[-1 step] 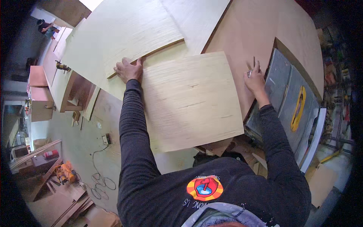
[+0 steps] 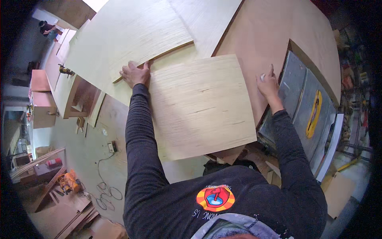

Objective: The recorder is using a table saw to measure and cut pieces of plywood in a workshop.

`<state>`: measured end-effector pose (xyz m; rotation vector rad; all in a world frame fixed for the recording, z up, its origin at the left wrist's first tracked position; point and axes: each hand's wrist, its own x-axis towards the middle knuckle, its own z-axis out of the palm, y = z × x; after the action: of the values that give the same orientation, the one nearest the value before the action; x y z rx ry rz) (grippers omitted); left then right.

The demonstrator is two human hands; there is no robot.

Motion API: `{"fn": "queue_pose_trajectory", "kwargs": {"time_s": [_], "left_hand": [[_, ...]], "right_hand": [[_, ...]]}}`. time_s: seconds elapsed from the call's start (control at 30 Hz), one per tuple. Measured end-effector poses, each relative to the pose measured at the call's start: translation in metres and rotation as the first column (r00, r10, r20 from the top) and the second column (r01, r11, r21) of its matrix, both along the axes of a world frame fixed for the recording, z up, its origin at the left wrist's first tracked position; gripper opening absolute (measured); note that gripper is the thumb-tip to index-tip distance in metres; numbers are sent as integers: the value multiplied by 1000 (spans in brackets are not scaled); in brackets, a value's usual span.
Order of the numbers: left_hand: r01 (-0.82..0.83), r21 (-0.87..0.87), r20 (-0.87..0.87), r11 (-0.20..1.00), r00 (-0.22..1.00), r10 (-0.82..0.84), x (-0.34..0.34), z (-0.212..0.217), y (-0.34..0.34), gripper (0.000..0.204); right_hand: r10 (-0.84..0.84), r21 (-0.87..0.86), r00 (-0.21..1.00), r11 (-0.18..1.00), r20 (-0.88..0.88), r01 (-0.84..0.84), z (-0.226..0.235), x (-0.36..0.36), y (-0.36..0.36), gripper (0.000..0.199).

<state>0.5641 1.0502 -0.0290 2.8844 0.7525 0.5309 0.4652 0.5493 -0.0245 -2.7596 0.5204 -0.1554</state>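
Note:
My left hand lies with bent, spread fingers on the front edge of an upper plywood board. Its wrist crosses the corner of a smaller pale plywood panel, which lies in front of me and overhangs the bench edge. To the right of that panel is my right hand, over the reddish-brown sheet. Its index finger points away from me and the other fingers are curled. The thin pencil-like stick seen in it an instant earlier is hidden now.
At right, a grey metal saw table with a yellow blade insert sits in a cut-out. A cable runs over the floor at left, near an orange power tool and wood offcuts. Another person stands far left.
The dark thin stick that showed by my right index finger is out of sight now, and that finger is turned slightly. My left hand and the boards have stayed put.

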Motion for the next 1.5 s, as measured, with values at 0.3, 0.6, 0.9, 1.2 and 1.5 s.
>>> {"fn": "queue_pose_trajectory", "kwargs": {"time_s": [0.3, 0.6, 0.9, 1.2, 1.5], "left_hand": [[83, -110, -92, 990, 991, -94, 8, -5, 29, 88], [-439, -215, -369, 872, 864, 344, 37, 29, 77, 120], [-328, -186, -440, 926, 871, 220, 84, 16, 75, 112], [533, 114, -248, 838, 832, -495, -4, -15, 210, 33], [-23, -446, -443, 894, 875, -198, -192, 42, -19, 86]], "right_hand": [[164, -126, 986, 979, 9, -162, -15, 1, 1, 80], [217, -86, 936, 976, 278, -200, -58, -27, -4, 74], [180, -43, 926, 983, 332, -176, -55, -27, 2, 69], [245, 115, 897, 945, 369, -305, -26, -106, 45, 59], [31, 485, 959, 858, 281, -170, -22, -197, 64, 55]]}}
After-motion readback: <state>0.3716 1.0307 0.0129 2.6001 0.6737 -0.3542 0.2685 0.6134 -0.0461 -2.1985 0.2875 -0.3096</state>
